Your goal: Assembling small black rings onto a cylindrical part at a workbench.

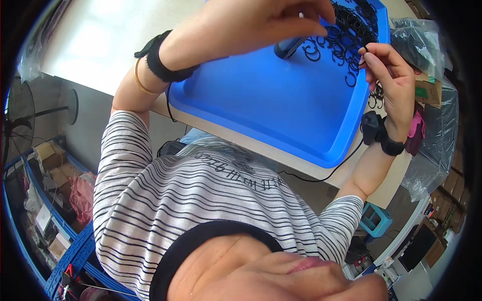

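Observation:
A blue tray on the table holds a heap of small black open rings at its far right, with some lying loose towards the middle. My left hand is over the tray's far side, its fingers curled and partly cut off by the frame's upper edge. A dark grey, handle-like thing shows just below it; the fingers hide how it is held. At the tray's right rim, my right hand pinches a small black ring between thumb and fingertips.
More black rings lie on the table beside the tray's right rim. Clear plastic sheeting, a cardboard piece and a pink-purple cloth are at the right. A black cable runs along the table's near edge.

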{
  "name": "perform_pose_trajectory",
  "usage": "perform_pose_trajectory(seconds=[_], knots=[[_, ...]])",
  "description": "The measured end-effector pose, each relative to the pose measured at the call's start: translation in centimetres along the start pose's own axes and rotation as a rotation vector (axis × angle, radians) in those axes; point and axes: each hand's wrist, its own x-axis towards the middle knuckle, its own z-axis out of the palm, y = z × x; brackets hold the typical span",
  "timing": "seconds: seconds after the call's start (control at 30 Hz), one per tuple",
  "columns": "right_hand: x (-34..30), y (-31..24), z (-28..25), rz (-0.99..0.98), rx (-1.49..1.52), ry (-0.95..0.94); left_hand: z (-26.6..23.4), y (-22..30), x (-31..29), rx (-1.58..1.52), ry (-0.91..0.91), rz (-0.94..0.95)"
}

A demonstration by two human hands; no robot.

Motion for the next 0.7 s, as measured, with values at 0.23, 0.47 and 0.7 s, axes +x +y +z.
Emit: perform_pose_trajectory(seconds=[0.23,0.47,0.7], knots=[[-1.3,-2.4,1.9,0.083,0.031,-0.156,3.3,-2.2,0.3,-0.252,-0.119,0.133],[-1.2,-2.4,1.6,0.027,0.107,-0.156,3.7,-3.4,0.8,-0.703,-0.359,-0.187],[-1.1,-2.5,2.3,-0.028,0.016,-0.11,3.7,-3.5,1.0,-0.681,-0.393,-0.249]])
